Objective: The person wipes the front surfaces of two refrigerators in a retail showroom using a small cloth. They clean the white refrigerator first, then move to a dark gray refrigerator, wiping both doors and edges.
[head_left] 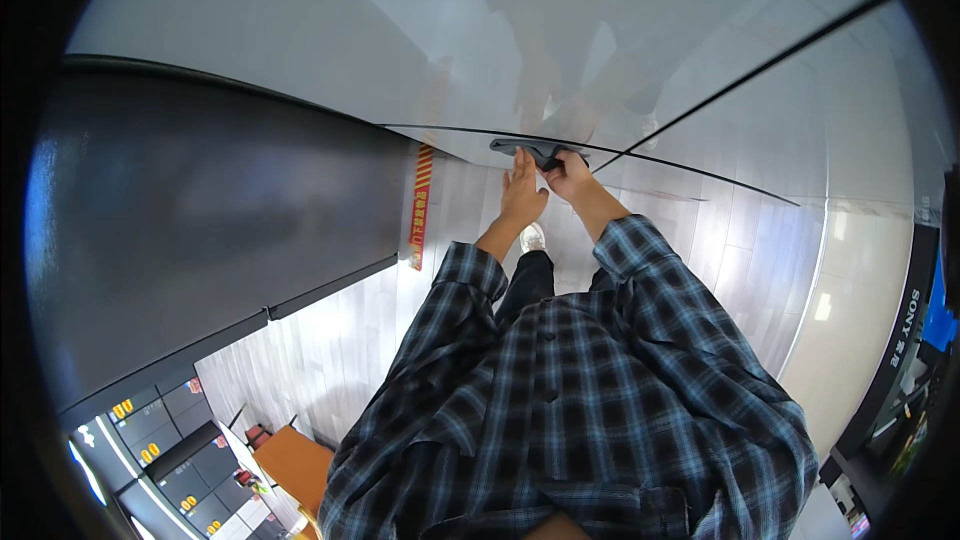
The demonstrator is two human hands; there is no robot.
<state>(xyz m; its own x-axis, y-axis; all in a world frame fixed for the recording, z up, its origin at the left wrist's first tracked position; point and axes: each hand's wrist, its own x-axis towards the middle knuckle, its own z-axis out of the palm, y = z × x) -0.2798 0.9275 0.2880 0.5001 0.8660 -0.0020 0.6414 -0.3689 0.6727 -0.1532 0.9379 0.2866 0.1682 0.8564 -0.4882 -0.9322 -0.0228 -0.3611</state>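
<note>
**Grey cloth [543, 147] along the seam of the glossy panel [300, 30]**

Your grey cloth lies bunched at the glossy panel, just below the long dark seam [440, 127] that runs across it, and near the point where a slanting dark seam [760, 74] meets the first. Your left hand [523, 192] reaches the cloth at the glossy panel with its fingers straight and laid on the fabric, the thumb set apart from them. Your right hand [572, 178], just beside it, has its fingers bent about the cloth's right end, pinching it. How firmly either of your hands presses cannot be told. Your forearms extend toward the glossy panel from the sleeves of a blue-and-black plaid shirt [550, 390]. Above the cloth, the glossy panel carries a blurred reflection [590, 60].

Note, to the lower left of the glossy panel, a broad dark grey panel [220, 220]; by its right edge runs a red-and-yellow strip [420, 205]. Below the glossy panel, your white shoe [533, 238] rests on the pale wood-look floor [350, 340]. Well apart from the glossy panel, an orange-brown chair [295, 460] appears toward the lower left, and a black fixture [890, 360] toward the lower right.
</note>
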